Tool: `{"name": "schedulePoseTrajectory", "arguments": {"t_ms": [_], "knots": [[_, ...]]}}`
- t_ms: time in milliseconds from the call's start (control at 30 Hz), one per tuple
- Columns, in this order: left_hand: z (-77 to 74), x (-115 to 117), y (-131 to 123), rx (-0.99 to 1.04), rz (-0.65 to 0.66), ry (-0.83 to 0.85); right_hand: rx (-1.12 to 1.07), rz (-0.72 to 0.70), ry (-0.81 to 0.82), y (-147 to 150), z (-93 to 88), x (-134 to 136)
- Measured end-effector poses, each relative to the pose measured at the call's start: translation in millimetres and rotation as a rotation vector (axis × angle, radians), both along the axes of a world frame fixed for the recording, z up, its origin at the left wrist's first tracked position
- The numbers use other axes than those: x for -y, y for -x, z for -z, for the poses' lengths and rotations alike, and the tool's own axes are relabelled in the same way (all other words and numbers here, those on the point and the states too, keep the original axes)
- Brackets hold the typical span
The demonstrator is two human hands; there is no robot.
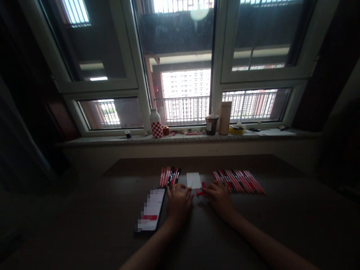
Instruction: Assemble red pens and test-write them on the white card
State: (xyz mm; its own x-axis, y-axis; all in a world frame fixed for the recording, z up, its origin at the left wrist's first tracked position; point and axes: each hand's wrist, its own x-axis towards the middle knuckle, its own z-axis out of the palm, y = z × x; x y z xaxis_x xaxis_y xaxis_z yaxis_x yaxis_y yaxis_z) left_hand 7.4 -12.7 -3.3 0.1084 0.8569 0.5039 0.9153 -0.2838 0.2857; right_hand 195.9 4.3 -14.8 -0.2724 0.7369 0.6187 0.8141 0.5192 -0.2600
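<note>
A small white sheet [194, 180] lies on the dark table [112, 210] between two rows of pencils. At its lower left corner, my left hand [180, 198] has its fingers closed around a thin, pale-tipped stick, perhaps a pencil, mostly hidden. My right hand [219, 195] is at the sheet's lower right, its fingertips pinched on a small red object [200, 193]; its exact shape is hard to make out. The shorter pencil row [169, 176] lies just beyond my left hand. Beside my right hand spreads the longer row of red, pink and black pencils [242, 181].
A phone [152, 210] with a lit screen lies left of my left hand. On the windowsill [112, 141] stand a white and red checkered bottle [156, 123], a dark cup [211, 125], a tan tumbler [225, 118] and a yellow tape roll [236, 129].
</note>
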Motion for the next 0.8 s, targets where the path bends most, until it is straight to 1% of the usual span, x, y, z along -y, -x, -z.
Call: {"name": "schedulePoseTrajectory", "arguments": {"t_ms": [167,367,500,700,800], "knots": [[-0.7,-0.8,-0.5,0.040,0.110,0.013,0.020,-0.022,0.018,1.1,0.6,-0.3],[-1.2,-1.9,0.2,0.041,0.140,0.021,-0.015,-0.118,0.053,1.5,0.3,-0.1],[-1.1,-1.5,-0.3,0.033,0.127,0.025,-0.036,-0.136,0.048,1.0,2.1,-1.7],[-1.0,-1.4,-0.5,0.038,0.069,0.039,-0.040,-0.075,0.007,0.2,3.7,-2.9],[0.0,-1.5,0.0,0.029,0.027,0.034,-0.049,-0.068,0.011,0.1,2.1,-1.7]]}}
